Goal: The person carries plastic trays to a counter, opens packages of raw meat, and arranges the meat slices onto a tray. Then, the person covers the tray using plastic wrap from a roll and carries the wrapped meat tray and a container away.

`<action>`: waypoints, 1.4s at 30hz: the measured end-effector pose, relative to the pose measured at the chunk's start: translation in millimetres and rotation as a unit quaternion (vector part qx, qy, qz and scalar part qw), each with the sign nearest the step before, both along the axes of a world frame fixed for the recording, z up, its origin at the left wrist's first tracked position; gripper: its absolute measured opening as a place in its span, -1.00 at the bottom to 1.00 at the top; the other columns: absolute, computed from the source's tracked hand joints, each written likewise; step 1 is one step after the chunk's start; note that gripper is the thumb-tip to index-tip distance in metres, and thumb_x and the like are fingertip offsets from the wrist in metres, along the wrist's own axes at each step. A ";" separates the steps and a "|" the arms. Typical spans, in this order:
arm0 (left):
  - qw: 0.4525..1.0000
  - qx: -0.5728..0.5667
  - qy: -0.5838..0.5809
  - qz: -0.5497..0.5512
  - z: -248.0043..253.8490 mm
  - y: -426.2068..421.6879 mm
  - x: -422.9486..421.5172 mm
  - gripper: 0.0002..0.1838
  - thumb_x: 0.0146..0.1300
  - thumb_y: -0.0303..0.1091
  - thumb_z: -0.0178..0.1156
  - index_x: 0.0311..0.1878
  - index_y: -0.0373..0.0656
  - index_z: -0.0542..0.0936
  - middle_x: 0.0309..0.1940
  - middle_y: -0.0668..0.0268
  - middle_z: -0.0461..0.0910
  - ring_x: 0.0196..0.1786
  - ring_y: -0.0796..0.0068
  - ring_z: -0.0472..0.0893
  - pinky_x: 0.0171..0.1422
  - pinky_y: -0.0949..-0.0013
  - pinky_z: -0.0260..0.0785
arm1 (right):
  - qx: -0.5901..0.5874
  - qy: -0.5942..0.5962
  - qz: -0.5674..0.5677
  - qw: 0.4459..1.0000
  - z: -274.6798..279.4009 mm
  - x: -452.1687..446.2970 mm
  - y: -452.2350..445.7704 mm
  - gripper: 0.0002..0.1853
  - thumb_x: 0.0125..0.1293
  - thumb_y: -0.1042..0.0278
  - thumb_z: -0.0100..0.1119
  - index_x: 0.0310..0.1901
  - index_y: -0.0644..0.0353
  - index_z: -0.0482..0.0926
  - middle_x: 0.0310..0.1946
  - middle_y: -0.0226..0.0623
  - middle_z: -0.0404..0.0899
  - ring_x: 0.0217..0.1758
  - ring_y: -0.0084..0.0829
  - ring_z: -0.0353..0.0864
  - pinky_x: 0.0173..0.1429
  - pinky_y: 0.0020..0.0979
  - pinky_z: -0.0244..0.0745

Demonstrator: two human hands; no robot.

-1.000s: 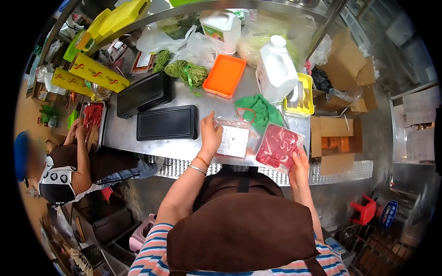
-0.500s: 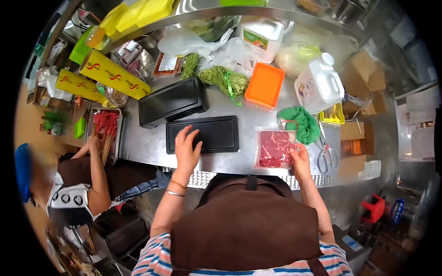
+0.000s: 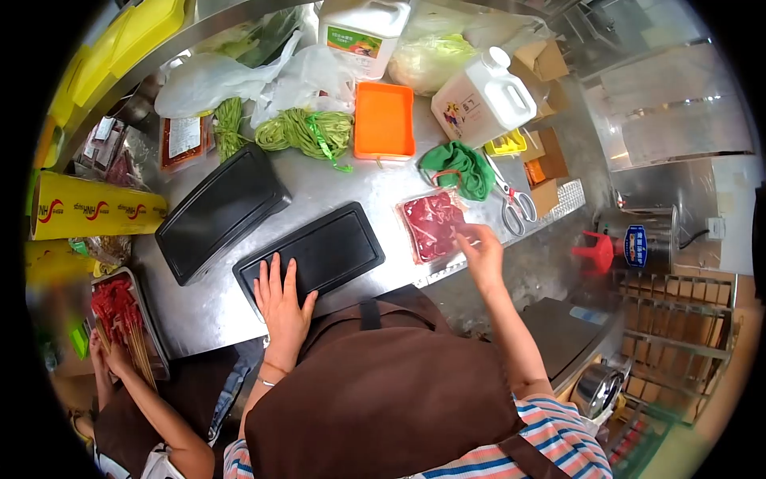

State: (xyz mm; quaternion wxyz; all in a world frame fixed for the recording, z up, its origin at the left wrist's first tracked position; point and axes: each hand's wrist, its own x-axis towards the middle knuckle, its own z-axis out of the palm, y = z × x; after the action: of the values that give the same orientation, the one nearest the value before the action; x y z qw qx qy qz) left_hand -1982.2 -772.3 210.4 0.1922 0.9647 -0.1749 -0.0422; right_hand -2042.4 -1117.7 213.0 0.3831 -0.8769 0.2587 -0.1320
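My left hand lies with spread fingers on the near edge of a black lidded box. Beside it is a second, larger black box. A flat clear pack of red sliced meat rests on the steel table, its right edge at the fingertips of my right hand. Those fingers are pinched together at the pack's corner. Behind the pack lies a green cloth, with grey-handled scissors to its right. An orange tray sits farther back.
White jugs and bundled green beans stand along the back. At the left are a yellow box and a metal tray of red meat, where a co-worker's hands hold sticks. Cardboard boxes sit past the table's right end.
My left hand has come down from above onto the black box. The meat pack now lies by my right hand without the label-bearing pack seen earlier. The view has turned.
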 end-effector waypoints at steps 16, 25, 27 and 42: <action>1.000 -0.011 0.021 0.005 4.5 0.1 -4.3 -0.27 -0.05 -0.33 0.38 0.26 -0.13 0.35 0.37 0.12 0.14 0.43 0.01 0.09 0.45 -0.03 -0.07 | -0.001 0.078 -0.008 0.997 -13.1 37.4 32.2 -0.76 -0.06 0.34 0.41 -0.42 0.20 0.53 -0.47 -0.30 0.56 -0.41 -0.31 0.57 -0.31 -0.30 0.44; 1.000 -0.013 0.018 0.006 5.3 0.6 -5.5 -0.26 -0.07 -0.31 0.40 0.24 -0.15 0.36 0.37 0.12 0.15 0.43 0.03 0.08 0.46 -0.01 -0.09 | 0.142 -0.025 0.039 0.989 -32.8 41.9 8.3 -0.82 0.10 0.39 0.31 -0.33 0.22 0.51 -0.53 -0.35 0.55 -0.56 -0.49 0.54 -0.43 -0.47 0.40; 1.000 -0.009 0.017 0.005 6.1 -0.3 -5.8 -0.27 -0.08 -0.34 0.40 0.23 -0.16 0.37 0.36 0.11 0.15 0.43 0.03 0.08 0.46 0.01 -0.09 | 0.399 -0.038 -0.027 0.916 -27.1 44.2 8.4 -0.84 0.22 0.42 0.23 -0.22 0.18 0.46 -0.48 -0.42 0.56 -0.46 -0.63 0.55 -0.40 -0.62 0.39; 0.927 -0.286 0.043 -0.241 73.8 -181.4 47.6 -0.45 -0.08 -0.30 0.42 0.04 -0.16 0.52 -0.07 0.14 0.55 0.00 0.08 0.54 0.05 0.25 0.42 | 0.567 -0.028 -0.010 0.823 35.3 39.8 -10.9 -0.85 0.23 0.29 0.26 -0.39 0.12 0.52 -0.56 -0.47 0.55 -0.54 -0.68 0.49 -0.40 -0.66 0.39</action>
State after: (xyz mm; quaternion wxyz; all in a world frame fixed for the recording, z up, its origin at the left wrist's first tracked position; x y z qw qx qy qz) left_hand -1934.6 -953.7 284.2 0.4508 0.7951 -0.3983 -0.0769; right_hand -2002.6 -1128.6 248.3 0.8185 -0.4981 0.2860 0.0099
